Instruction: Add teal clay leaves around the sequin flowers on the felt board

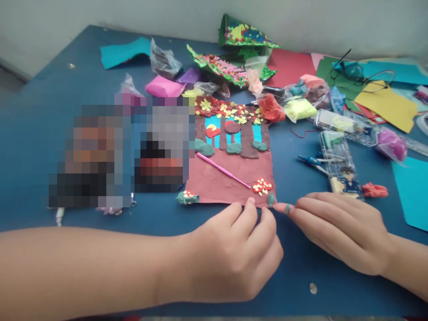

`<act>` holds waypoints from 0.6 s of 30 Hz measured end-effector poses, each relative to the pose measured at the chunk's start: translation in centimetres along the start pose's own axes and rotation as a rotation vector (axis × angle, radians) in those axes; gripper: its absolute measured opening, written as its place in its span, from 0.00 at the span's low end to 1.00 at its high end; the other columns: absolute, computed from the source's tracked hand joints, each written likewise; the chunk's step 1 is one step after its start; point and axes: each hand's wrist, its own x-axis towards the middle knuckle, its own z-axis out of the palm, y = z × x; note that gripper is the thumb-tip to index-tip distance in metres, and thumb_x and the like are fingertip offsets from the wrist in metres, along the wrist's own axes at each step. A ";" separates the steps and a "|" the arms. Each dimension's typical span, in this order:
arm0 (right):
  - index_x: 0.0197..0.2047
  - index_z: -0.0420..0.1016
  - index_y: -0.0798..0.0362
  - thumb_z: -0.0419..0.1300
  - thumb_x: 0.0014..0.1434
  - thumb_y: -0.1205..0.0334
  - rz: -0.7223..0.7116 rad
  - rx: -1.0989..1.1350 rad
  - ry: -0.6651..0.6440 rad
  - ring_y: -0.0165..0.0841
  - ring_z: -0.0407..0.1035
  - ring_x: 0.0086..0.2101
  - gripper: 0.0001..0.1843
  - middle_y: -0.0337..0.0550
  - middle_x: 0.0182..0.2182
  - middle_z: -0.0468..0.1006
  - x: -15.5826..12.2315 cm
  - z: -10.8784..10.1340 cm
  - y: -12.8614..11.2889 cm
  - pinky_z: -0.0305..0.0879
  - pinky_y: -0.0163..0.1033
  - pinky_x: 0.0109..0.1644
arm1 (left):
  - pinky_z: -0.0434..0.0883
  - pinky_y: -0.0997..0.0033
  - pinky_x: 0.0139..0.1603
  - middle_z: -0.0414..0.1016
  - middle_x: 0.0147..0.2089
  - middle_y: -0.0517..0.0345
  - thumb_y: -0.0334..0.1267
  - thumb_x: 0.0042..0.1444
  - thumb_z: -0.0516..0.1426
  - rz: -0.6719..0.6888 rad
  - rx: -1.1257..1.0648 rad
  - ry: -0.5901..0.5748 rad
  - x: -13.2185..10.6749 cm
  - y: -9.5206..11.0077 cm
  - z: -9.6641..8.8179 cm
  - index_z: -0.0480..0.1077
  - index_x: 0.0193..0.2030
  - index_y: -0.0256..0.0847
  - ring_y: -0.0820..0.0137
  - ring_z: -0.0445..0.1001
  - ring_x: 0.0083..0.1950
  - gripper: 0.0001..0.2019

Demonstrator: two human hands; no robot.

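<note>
A clay picture (230, 178) of brown trunks, red and yellow leaves and a brown ground lies on the blue table (40, 133). My left hand (234, 254) rests at its near edge, fingers curled, fingertips touching the brown clay. My right hand (337, 229) lies to the right, its index finger stretched toward a small teal clay lump (270, 199) at the picture's near right corner; a teal smear sits on that fingertip. A pink modelling tool (222, 170) lies across the brown ground. A second teal lump with dots (187, 196) sits at the near left corner.
Bags of coloured clay (163, 86), another clay picture (227, 67), coloured paper sheets (388, 104), a clear pencil case (337, 160), a red clay scrap (374, 190) and a coin (313, 288) lie around. A blurred patch covers the table's left middle.
</note>
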 end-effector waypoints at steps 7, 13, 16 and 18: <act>0.38 0.73 0.56 0.46 0.65 0.75 -0.104 -0.103 0.121 0.37 0.68 0.29 0.15 0.47 0.28 0.77 0.1 0.3 -1.2 0.64 0.45 0.31 | 0.74 0.65 0.37 0.79 0.34 0.50 0.29 0.63 0.51 -0.328 -0.362 0.102 0.7 -0.7 -0.4 0.72 0.36 0.32 0.65 0.77 0.38 0.09; 0.34 0.73 0.58 0.46 0.66 0.73 -0.182 -0.193 0.179 0.33 0.64 0.23 0.16 0.44 0.22 0.72 0.6 0.7 -1.6 0.55 0.42 0.24 | 0.71 0.71 0.39 0.77 0.35 0.56 0.34 0.59 0.61 -0.506 -0.532 0.195 1.1 -0.9 -0.2 0.72 0.37 0.35 0.71 0.75 0.37 0.05; 0.33 0.73 0.58 0.48 0.65 0.73 -0.162 -0.205 0.195 0.32 0.63 0.22 0.14 0.42 0.20 0.71 0.9 0.9 -1.8 0.52 0.41 0.24 | 0.71 0.70 0.39 0.77 0.35 0.55 0.31 0.59 0.60 -0.489 -0.521 0.190 1.1 -0.9 -0.1 0.72 0.37 0.34 0.70 0.75 0.37 0.02; 0.33 0.72 0.57 0.49 0.65 0.73 -0.159 -0.216 0.201 0.32 0.62 0.21 0.13 0.41 0.20 0.71 1.1 0.9 -1.9 0.51 0.41 0.23 | 0.70 0.69 0.38 0.76 0.33 0.55 0.29 0.59 0.58 -0.479 -0.514 0.180 1.1 -0.9 -0.1 0.72 0.36 0.34 0.69 0.74 0.37 0.02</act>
